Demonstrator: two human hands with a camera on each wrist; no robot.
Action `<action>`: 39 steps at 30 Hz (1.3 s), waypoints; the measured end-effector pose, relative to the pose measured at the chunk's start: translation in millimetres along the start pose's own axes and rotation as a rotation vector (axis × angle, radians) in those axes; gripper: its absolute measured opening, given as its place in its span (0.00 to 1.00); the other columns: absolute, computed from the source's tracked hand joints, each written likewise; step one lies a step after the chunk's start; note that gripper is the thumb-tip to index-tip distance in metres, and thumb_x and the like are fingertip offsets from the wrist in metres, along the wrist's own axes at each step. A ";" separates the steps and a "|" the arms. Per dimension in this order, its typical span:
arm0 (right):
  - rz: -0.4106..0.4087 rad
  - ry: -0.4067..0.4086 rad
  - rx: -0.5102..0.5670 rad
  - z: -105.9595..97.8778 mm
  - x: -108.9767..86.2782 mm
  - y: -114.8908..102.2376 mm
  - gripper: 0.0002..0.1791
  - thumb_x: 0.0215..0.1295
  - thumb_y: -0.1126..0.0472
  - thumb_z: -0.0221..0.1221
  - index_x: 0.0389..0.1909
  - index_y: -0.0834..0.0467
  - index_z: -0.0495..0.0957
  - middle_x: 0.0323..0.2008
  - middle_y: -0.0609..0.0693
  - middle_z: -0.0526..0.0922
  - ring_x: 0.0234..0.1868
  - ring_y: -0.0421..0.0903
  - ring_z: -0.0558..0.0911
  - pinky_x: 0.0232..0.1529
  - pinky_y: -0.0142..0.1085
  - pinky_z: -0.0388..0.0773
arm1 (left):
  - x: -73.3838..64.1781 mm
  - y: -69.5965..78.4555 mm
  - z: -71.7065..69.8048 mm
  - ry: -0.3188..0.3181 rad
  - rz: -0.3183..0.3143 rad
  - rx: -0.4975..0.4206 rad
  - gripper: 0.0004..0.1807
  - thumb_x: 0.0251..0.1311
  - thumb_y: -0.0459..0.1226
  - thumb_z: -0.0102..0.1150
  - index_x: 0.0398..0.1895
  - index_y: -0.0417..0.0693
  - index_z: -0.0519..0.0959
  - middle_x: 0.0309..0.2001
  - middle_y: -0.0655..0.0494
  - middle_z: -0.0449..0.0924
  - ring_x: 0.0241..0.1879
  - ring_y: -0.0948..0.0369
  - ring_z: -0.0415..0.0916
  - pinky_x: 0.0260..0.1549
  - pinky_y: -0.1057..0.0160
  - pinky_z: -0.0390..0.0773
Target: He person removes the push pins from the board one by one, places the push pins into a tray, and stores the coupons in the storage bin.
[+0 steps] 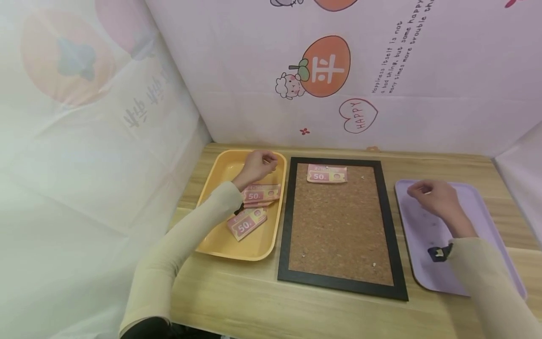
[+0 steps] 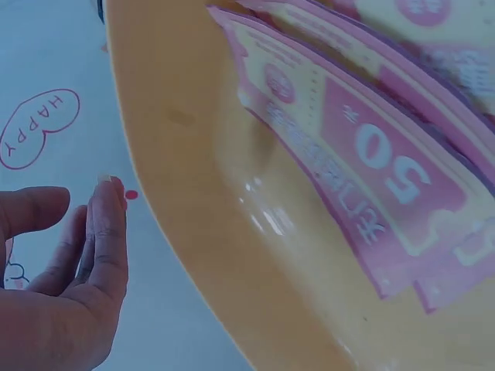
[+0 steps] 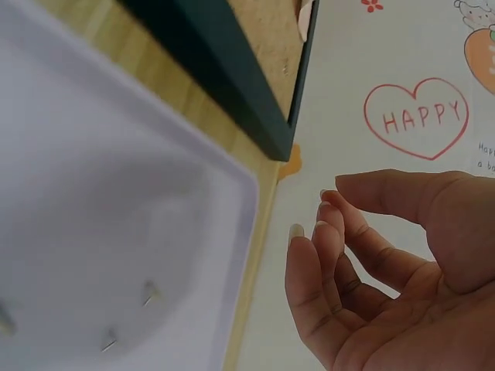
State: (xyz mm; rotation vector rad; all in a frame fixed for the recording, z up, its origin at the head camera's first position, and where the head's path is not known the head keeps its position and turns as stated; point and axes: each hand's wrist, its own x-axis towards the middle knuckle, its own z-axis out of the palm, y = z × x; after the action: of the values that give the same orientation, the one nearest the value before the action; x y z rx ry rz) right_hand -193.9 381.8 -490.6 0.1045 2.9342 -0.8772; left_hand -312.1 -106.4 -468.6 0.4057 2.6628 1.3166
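Observation:
My left hand hovers over the far part of a yellow tray. In the left wrist view its thumb and fingers stand apart, loosely bent, with nothing between them. Pink coupons printed "50" lie in that tray, some overlapping. My right hand is above a purple tray; its fingers curl loosely, the thumb tip close to the index finger, and no held thing shows. Small pins lie blurred in the purple tray. One coupon sits near the top of the corkboard.
The board's black frame lies between both trays on a wooden table. Small pale pins show near the corkboard's corners. Printed white cloth hangs behind and at the sides.

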 end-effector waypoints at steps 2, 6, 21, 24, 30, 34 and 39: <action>-0.027 0.023 0.009 0.9 3.8 -7.9 0.22 0.76 0.52 0.57 0.51 0.69 0.82 0.49 0.76 0.84 0.27 0.38 0.81 0.27 0.34 0.75 | 2.6 4.9 2.9 -0.019 -0.014 -0.014 0.13 0.72 0.35 0.60 0.53 0.37 0.84 0.47 0.41 0.87 0.44 0.45 0.89 0.41 0.55 0.89; -0.071 0.052 0.029 4.0 11.0 -22.3 0.19 0.74 0.55 0.59 0.48 0.70 0.83 0.46 0.74 0.85 0.27 0.34 0.79 0.26 0.32 0.75 | 7.0 14.9 8.5 -0.069 -0.039 -0.062 0.16 0.72 0.36 0.60 0.57 0.36 0.82 0.51 0.40 0.86 0.47 0.44 0.88 0.49 0.50 0.88; -0.091 0.005 0.053 23.3 38.4 -63.9 0.20 0.76 0.54 0.57 0.51 0.69 0.83 0.49 0.73 0.84 0.36 0.53 0.85 0.30 0.32 0.74 | 24.1 41.7 46.7 -0.204 -0.079 -0.018 0.24 0.72 0.42 0.60 0.66 0.39 0.76 0.60 0.41 0.82 0.56 0.48 0.83 0.50 0.57 0.86; -0.101 0.002 0.088 28.2 44.0 -72.3 0.18 0.75 0.56 0.58 0.50 0.68 0.83 0.48 0.72 0.84 0.29 0.45 0.85 0.28 0.32 0.75 | 26.5 46.9 53.8 -0.207 -0.075 -0.003 0.25 0.72 0.42 0.60 0.67 0.38 0.76 0.60 0.41 0.82 0.58 0.49 0.82 0.52 0.57 0.85; -0.117 -0.032 0.162 38.0 50.7 -86.2 0.19 0.77 0.55 0.57 0.53 0.68 0.82 0.53 0.71 0.83 0.47 0.57 0.84 0.36 0.32 0.76 | 31.0 49.6 64.7 -0.207 -0.074 0.023 0.26 0.71 0.43 0.61 0.66 0.37 0.76 0.58 0.44 0.83 0.55 0.52 0.81 0.53 0.59 0.84; -0.114 -0.055 0.198 42.9 57.3 -94.7 0.21 0.78 0.53 0.56 0.55 0.66 0.82 0.54 0.69 0.83 0.48 0.56 0.80 0.38 0.33 0.74 | 31.6 52.9 68.7 -0.217 -0.109 0.014 0.29 0.71 0.44 0.62 0.69 0.36 0.73 0.62 0.42 0.79 0.59 0.50 0.79 0.59 0.54 0.82; -0.117 -0.056 0.264 52.4 66.6 -102.1 0.20 0.77 0.56 0.56 0.56 0.67 0.82 0.52 0.68 0.83 0.39 0.45 0.78 0.34 0.31 0.76 | 36.5 54.6 75.9 -0.259 -0.171 0.019 0.35 0.72 0.47 0.60 0.74 0.35 0.67 0.73 0.39 0.71 0.70 0.45 0.72 0.68 0.47 0.76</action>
State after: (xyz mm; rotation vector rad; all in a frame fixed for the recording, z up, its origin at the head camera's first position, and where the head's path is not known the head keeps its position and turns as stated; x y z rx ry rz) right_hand -266.2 270.7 -484.9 -0.0768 2.7815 -1.2592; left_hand -318.7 -6.3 -471.5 0.3181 2.4370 1.1074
